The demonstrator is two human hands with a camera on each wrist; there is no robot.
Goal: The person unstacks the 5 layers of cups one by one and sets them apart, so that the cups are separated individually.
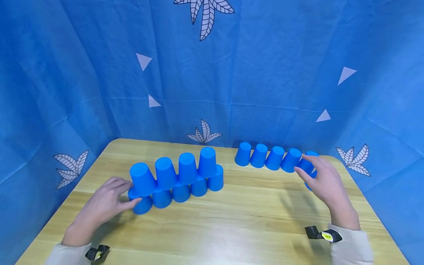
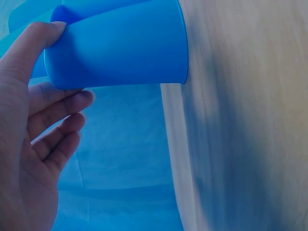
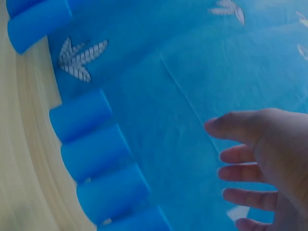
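While the left hand (image 1: 103,200) pinches the leftmost lower cup (image 1: 143,207) near its narrow end, the right hand (image 1: 326,180) hangs close to the far row of plastic cups (image 1: 274,159), its grip wide, thumb and fingers spread and holding nothing. All the cups are blue and turned upside down, narrow ends up, so their insides are hidden and I cannot tell whether anything is under them. The pinched cup ends a line of five lower cups (image 1: 181,194) on the left part of the wooden surface (image 1: 225,228); four upper cups (image 1: 165,175) rest on them, each standing across the join between two below. From the left wrist, the thumb lies against the narrow end of the held cup, with a finger at its opposite side, so this grip is narrow around it. Six cups show in the far row, the last two partly behind the right hand. Behind the surface hangs a blue curtain (image 1: 275,59) printed with white leaves and triangles, and each sleeve bears a black strap mount (image 1: 331,235)
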